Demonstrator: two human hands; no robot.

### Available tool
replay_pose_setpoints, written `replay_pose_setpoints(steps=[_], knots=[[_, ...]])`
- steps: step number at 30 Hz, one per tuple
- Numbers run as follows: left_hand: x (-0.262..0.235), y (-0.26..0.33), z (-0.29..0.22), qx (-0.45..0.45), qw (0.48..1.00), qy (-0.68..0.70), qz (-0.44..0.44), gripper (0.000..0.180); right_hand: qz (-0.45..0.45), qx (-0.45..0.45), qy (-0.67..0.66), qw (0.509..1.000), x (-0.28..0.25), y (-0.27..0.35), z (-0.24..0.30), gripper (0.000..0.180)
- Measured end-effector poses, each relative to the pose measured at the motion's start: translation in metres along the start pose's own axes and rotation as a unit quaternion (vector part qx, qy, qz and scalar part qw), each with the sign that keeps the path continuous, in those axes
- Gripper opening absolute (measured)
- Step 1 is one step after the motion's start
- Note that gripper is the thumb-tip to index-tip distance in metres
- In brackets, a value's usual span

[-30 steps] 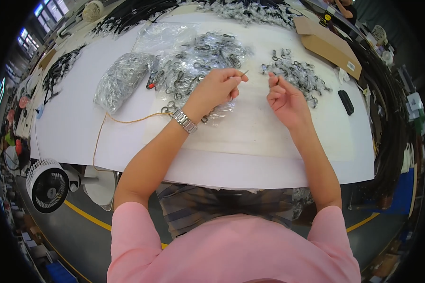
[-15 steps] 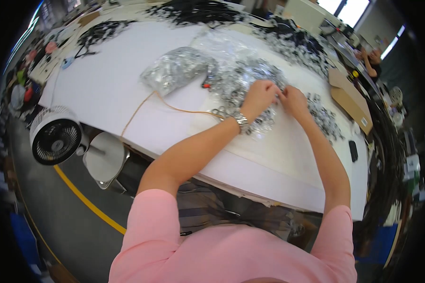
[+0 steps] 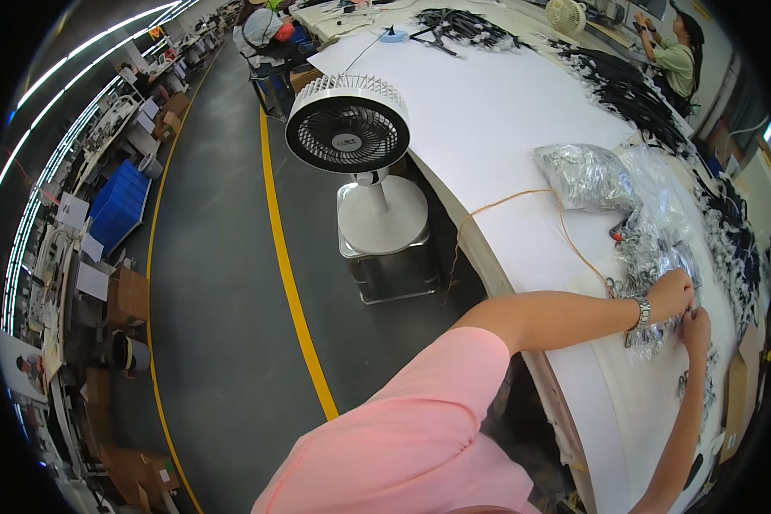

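White pedestal fan point(image 3: 349, 137) on grey floor point(image 3: 223, 283), yellow floor line point(image 3: 291, 283), blue crates point(image 3: 118, 204).

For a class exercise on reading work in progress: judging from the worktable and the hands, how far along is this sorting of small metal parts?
Done: hard to tell; no finished batch is clearly set apart. In hand: the left hand and right hand meet over a clear bag of metal parts, though what the fingers grip is too small to tell. Left: another full bag lies untouched farther up the white table.
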State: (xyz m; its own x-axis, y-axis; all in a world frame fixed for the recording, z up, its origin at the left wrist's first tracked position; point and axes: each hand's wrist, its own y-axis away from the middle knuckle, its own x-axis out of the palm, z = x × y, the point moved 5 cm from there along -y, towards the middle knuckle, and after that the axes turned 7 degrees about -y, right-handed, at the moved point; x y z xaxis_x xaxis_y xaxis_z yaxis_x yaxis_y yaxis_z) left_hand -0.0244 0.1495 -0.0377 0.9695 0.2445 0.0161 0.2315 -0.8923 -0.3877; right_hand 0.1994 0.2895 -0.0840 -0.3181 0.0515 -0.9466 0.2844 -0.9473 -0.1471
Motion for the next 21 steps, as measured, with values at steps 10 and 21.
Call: replay_pose_setpoints(steps=[10,21], knots=[[0.002,0.003,0.004,0.157,0.982,-0.106,-0.01,0.021,-0.005,0.042,-0.405,0.913,-0.029,0.153,0.075,0.013],[0.028,0.024,0.009,0.139,0.959,-0.164,0.185,0.017,0.099,0.081,-0.542,0.831,-0.016,0.174,0.073,0.015]])
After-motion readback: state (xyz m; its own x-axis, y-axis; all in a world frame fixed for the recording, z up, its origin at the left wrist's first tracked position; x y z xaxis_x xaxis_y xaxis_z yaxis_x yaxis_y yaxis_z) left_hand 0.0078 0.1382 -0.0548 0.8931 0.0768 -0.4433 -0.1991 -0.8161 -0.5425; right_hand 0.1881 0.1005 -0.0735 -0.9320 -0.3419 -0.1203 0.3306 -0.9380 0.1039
